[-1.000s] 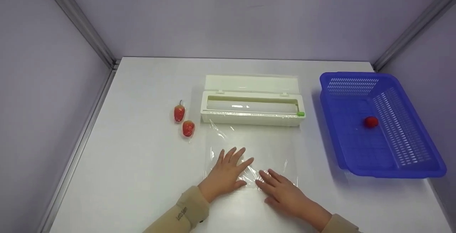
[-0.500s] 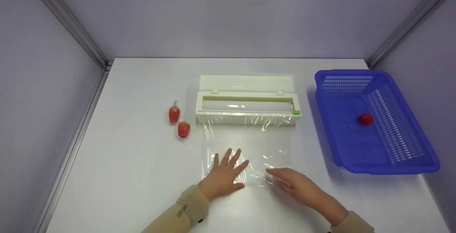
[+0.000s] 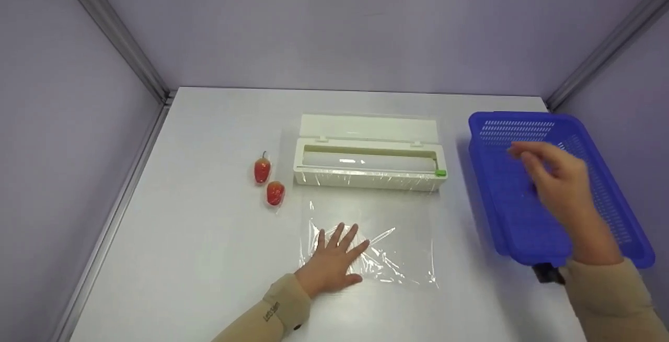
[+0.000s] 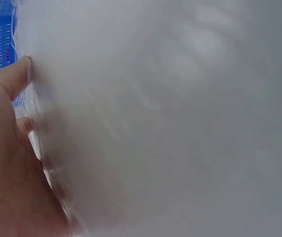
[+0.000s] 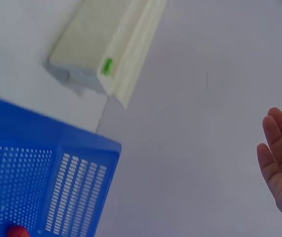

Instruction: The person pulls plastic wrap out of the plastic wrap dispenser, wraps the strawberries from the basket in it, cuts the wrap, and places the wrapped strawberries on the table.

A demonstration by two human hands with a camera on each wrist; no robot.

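Observation:
My left hand (image 3: 332, 264) rests flat with spread fingers on a sheet of clear cling film (image 3: 402, 248) lying on the table. The film comes from a white cling film dispenser (image 3: 368, 179), whose lid stands open and whose roll (image 3: 368, 161) shows inside. Over the blue plastic basket (image 3: 483, 195) hovers my right hand (image 3: 564, 185), fingers loosely bent and holding nothing. A small round red fruit (image 5: 17, 231) lies in the basket in the right wrist view; the right hand hides it in the head view.
Two small red fruits in clear film, one with a stem (image 3: 262, 170) and one below it (image 3: 275, 194), lie left of the dispenser. A green slider (image 3: 441, 173) sits at the dispenser's right end. Pale walls (image 3: 334, 28) surround the white table (image 3: 198, 258).
My right hand has left the film's lower edge and moved right and up over the basket. The left hand stays pressed on the film.

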